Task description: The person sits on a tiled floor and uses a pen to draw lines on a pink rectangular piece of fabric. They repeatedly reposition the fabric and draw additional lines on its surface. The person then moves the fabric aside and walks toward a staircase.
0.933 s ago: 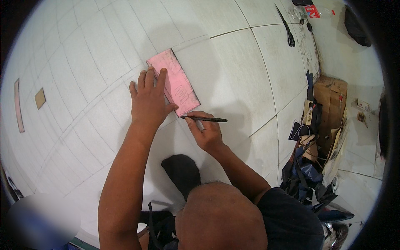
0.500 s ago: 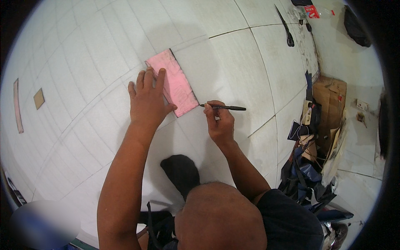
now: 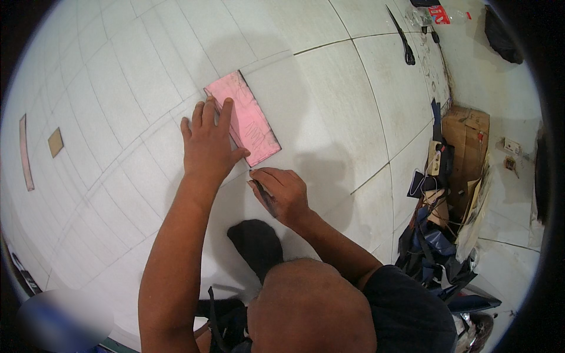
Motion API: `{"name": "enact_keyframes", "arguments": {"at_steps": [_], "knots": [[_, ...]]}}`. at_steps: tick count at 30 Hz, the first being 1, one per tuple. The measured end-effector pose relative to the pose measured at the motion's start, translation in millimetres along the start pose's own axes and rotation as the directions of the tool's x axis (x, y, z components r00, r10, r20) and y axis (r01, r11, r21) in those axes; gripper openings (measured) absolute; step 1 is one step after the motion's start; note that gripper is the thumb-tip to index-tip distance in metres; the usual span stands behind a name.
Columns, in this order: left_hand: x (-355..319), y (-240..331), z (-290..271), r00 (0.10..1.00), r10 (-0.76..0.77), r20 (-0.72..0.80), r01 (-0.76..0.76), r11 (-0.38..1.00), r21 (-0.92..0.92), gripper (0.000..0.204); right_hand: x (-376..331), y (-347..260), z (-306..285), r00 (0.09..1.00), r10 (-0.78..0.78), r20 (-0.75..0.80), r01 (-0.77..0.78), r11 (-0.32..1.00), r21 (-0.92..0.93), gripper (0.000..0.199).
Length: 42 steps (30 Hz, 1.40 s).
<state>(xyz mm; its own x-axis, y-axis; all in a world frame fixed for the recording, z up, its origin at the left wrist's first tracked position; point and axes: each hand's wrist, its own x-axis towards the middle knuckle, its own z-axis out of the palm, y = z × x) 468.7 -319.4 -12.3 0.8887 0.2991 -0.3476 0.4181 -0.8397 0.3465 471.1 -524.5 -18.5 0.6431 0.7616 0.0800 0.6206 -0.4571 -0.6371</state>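
Pink piece lies slanted on the white lined sheet, ahead of you. Your left hand has its fingers spread over the piece's left edge, thumb by the bottom corner. Your right hand has its fingers pinched around the dark pen, just below that corner; can't tell if the tip touches the sheet, the hand mostly hides it. Looks like edge marking. For a clean line, press evenly, not only along the left side, or the piece may pivot. Run the tip tight against the edge, same lean throughout, light pressure. Thumb's close to the corner: mind it doesn't block the pen.
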Motion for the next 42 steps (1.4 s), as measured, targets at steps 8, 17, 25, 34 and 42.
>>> {"name": "enact_keyframes", "arguments": {"at_steps": [8,17,25,34,42], "knots": [[0.0,-0.6,-1.5,1.0,0.005,-0.005,-0.005,1.0,-0.012,0.108,90.3,47.1,-12.3,0.937,0.294,-0.187,-0.239,0.933,0.268,0.026],[0.7,-0.8,-0.3,1.0,0.002,-0.005,-0.002,1.0,0.002,0.111,164.7,65.8,1.5,0.966,0.023,-0.257,0.024,0.984,0.177,0.023],[0.6,0.9,0.0,1.0,-0.003,0.0,0.003,1.0,0.011,0.111,167.7,74.8,5.8,0.953,-0.135,-0.271,0.167,0.981,0.102,0.019],[0.1,-2.0,-1.9,1.0,0.004,0.015,-0.004,1.0,-0.012,0.111,78.7,57.6,-47.2,0.984,-0.083,0.161,0.102,0.988,-0.116,0.022],[-0.3,0.9,-2.9,1.0,-0.015,0.011,0.015,0.999,0.033,0.108,21.1,57.5,-54.5,0.996,-0.019,0.082,0.019,1.0,0.012,0.027]]}}
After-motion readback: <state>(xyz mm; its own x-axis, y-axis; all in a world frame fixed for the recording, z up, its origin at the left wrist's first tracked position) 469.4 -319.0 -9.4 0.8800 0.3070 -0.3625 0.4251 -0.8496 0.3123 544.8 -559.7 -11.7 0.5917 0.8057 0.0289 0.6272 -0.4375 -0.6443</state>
